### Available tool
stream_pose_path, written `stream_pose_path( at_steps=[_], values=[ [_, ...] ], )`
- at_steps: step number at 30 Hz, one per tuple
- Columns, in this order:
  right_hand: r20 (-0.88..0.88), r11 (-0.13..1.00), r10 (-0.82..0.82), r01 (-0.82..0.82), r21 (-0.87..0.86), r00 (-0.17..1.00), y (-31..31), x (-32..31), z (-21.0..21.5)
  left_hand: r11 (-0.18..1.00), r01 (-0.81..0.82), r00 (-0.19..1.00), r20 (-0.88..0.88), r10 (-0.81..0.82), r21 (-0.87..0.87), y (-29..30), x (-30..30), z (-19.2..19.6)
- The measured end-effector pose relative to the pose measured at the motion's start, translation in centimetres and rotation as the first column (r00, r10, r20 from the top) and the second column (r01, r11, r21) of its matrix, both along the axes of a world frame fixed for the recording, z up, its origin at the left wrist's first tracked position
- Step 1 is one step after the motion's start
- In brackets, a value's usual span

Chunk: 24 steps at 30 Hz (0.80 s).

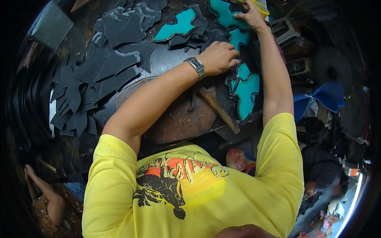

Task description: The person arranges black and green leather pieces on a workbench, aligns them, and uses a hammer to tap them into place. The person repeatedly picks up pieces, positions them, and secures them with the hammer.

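My left hand (218,57), with a metal watch on its wrist, has its fingers curled down onto a dark cut piece with teal lining (239,39) on the worktable. My right hand (250,16) reaches farther out and grips the edge of another teal cut piece (224,14), next to a yellow object (261,8). More teal-lined pieces (247,93) lie stacked below my left hand. A hammer with a wooden handle (219,110) rests on a round brownish metal plate (178,119) between my arms.
Several black cut pieces (95,75) are spread over the dark table's left half, and a teal piece (178,25) lies among them at the top. Blue material (321,97) and clutter sit on the right. Another person's arm (41,190) shows at lower left.
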State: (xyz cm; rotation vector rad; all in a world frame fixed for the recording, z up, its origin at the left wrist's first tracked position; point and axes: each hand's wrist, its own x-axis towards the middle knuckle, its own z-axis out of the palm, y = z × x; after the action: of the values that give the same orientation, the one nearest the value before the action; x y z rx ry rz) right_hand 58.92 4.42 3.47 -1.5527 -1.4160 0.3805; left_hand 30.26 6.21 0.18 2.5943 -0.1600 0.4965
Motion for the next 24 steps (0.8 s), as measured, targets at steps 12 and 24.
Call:
stream_pose_path(
  at_steps=[12, 24],
  values=[
    [-0.174, 0.951, -0.208, 0.24, 0.193, 0.963, -0.6, 0.2, 0.7, 1.0, 0.008, 0.995, -0.102, -0.01, -0.019, 0.7, 1.0, -1.4],
    [0.06, 0.968, -0.231, 0.223, 0.117, 0.971, -0.8, 1.0, -2.8, 0.999, -0.019, 0.995, -0.098, 0.016, -0.03, 0.3, 0.6, -1.8]
  ],
)
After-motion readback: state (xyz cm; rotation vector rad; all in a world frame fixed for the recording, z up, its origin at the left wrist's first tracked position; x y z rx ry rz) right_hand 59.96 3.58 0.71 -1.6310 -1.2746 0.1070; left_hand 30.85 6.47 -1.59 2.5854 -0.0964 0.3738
